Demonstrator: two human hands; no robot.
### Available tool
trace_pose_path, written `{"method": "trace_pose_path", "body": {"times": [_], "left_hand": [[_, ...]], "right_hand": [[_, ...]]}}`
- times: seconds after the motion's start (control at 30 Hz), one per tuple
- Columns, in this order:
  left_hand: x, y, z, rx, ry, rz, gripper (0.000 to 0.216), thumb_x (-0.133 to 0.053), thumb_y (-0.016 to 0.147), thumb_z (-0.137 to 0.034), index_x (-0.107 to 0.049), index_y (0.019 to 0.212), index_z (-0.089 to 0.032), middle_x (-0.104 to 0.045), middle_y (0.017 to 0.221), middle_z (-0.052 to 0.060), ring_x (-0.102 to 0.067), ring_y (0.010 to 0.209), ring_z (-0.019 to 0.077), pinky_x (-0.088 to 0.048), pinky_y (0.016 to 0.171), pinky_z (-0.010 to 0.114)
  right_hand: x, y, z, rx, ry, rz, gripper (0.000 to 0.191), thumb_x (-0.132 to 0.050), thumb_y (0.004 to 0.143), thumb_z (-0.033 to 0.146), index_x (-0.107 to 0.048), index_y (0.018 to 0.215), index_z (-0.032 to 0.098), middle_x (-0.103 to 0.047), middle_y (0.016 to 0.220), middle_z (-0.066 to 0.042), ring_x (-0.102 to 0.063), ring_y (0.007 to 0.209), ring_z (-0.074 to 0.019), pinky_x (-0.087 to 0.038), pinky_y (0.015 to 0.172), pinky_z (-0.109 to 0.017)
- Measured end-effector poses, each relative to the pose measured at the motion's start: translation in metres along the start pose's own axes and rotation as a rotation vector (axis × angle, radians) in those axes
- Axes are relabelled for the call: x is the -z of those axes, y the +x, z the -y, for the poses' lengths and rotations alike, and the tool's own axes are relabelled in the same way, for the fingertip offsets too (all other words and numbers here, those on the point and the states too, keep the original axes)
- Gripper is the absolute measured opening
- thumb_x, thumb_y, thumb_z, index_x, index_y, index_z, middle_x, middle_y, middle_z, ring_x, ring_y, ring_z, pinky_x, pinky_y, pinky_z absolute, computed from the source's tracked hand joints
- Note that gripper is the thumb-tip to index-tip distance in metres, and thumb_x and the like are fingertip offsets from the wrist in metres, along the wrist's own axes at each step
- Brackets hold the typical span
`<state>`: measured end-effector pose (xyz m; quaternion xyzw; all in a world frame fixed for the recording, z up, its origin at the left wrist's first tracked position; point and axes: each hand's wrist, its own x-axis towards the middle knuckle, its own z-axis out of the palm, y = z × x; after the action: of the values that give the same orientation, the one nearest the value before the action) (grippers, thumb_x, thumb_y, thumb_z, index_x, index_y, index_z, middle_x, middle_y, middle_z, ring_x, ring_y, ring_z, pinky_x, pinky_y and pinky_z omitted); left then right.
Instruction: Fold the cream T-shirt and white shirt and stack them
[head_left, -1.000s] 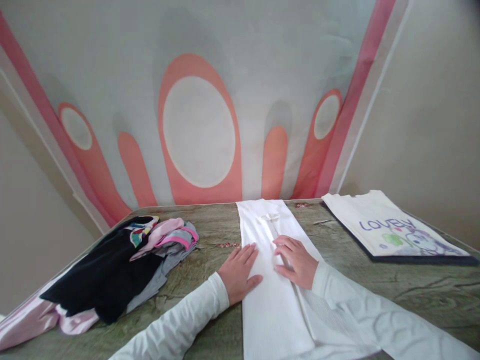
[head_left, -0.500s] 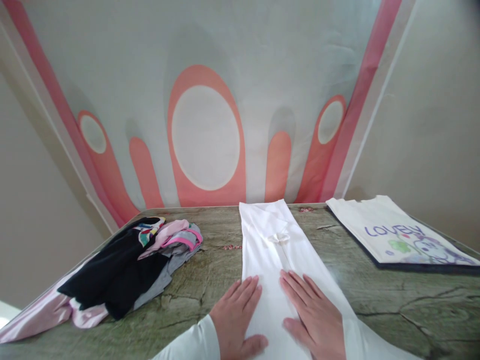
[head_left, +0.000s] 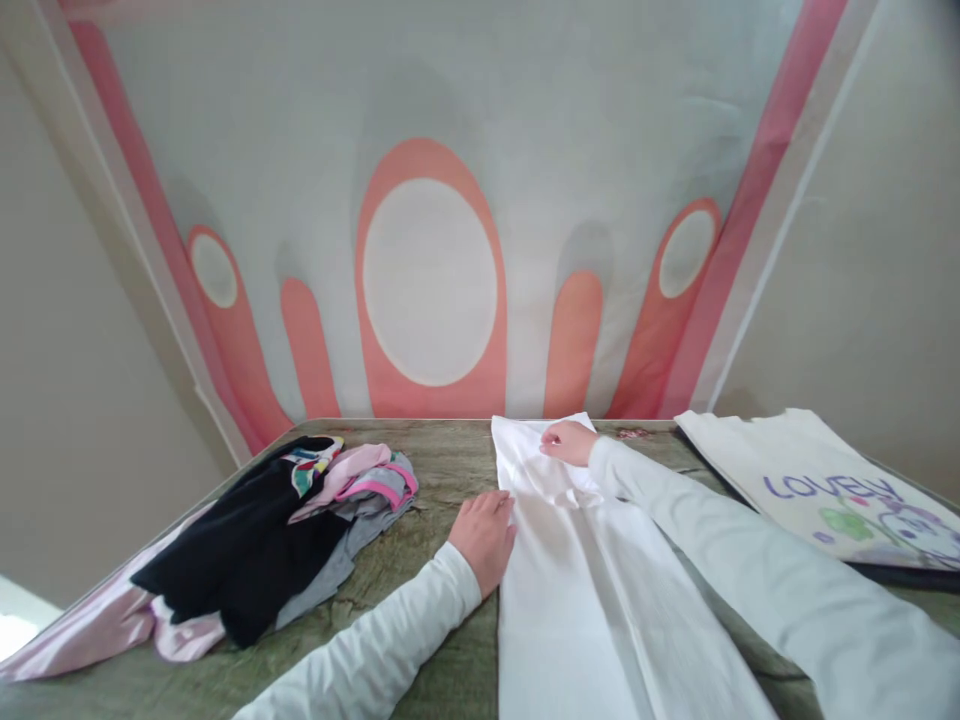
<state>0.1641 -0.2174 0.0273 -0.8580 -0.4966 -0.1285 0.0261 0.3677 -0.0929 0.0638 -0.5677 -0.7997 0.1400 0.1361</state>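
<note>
A long strip of folded white garment (head_left: 562, 600) lies lengthwise on the table, with a small gathered detail near its far part. My left hand (head_left: 484, 540) is at its left edge, fingers together and bent over the cloth's border. Toward the far end, my right hand (head_left: 570, 442) reaches across from the right, its fingers curled in a pinch at the white fabric. How much cloth is between the fingers of either hand is hard to see.
A loose heap of clothes (head_left: 247, 550), black, pink and grey, lies on the left of the wooden table (head_left: 420, 610). On the right sits a folded white shirt (head_left: 802, 480) printed "LOVELY", over something dark. A patterned wall (head_left: 525, 90) rises behind the far edge.
Both hands were flat on the near part of the garment. My right hand has moved to the far end, my left to the left edge, and their fingers have bent.
</note>
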Motion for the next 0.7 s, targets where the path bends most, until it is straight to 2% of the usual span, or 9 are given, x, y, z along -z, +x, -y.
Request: {"method": "trace_pose_path", "body": {"times": [0.13, 0.3, 0.47, 0.6, 0.7], "left_hand": [[-0.005, -0.007, -0.001, -0.011, -0.008, 0.011, 0.039, -0.042, 0.083, -0.028, -0.045, 0.119, -0.014, -0.045, 0.126, 0.009, -0.035, 0.119, 0.0223, -0.029, 0.098, 0.037], [-0.009, -0.009, 0.002, 0.000, -0.011, 0.026, 0.042, -0.038, 0.085, -0.031, -0.042, 0.124, -0.015, -0.039, 0.132, 0.008, -0.029, 0.124, 0.0226, -0.024, 0.102, 0.040], [-0.015, -0.008, 0.006, -0.009, -0.016, 0.038, 0.047, -0.034, 0.086, -0.035, -0.036, 0.129, -0.017, -0.029, 0.139, 0.006, -0.023, 0.127, 0.0219, -0.022, 0.104, 0.040], [-0.015, -0.009, 0.006, -0.015, -0.029, 0.049, 0.047, -0.033, 0.087, -0.036, -0.033, 0.131, -0.019, -0.026, 0.140, 0.006, -0.022, 0.128, 0.0219, -0.021, 0.104, 0.042], [-0.014, -0.010, 0.005, -0.008, -0.042, 0.059, 0.046, -0.033, 0.087, -0.036, -0.033, 0.130, -0.020, -0.027, 0.140, 0.006, -0.023, 0.127, 0.0220, -0.021, 0.103, 0.042]], "right_hand": [[-0.024, 0.072, -0.013, -0.116, -0.022, 0.007, 0.021, -0.058, 0.070, 0.029, -0.069, 0.077, 0.012, -0.068, 0.080, -0.010, -0.062, 0.076, -0.0185, -0.041, 0.064, -0.023], [-0.052, 0.118, -0.014, -0.189, 0.009, 0.003, 0.033, -0.060, 0.068, 0.042, -0.068, 0.080, 0.013, -0.068, 0.079, -0.011, -0.062, 0.068, -0.0189, -0.040, 0.055, -0.024], [-0.068, 0.131, -0.020, -0.156, 0.049, -0.044, 0.032, -0.060, 0.068, 0.045, -0.066, 0.079, 0.015, -0.068, 0.078, -0.008, -0.060, 0.066, -0.0155, -0.038, 0.053, -0.021], [-0.071, 0.127, -0.034, -0.144, 0.035, -0.125, 0.030, -0.053, 0.075, 0.042, -0.063, 0.082, 0.015, -0.066, 0.081, -0.007, -0.058, 0.071, -0.0146, -0.036, 0.056, -0.021], [-0.072, 0.124, -0.042, -0.137, 0.020, -0.145, 0.026, -0.054, 0.074, 0.039, -0.061, 0.082, 0.015, -0.065, 0.078, -0.006, -0.057, 0.070, -0.0143, -0.036, 0.057, -0.022]]}}
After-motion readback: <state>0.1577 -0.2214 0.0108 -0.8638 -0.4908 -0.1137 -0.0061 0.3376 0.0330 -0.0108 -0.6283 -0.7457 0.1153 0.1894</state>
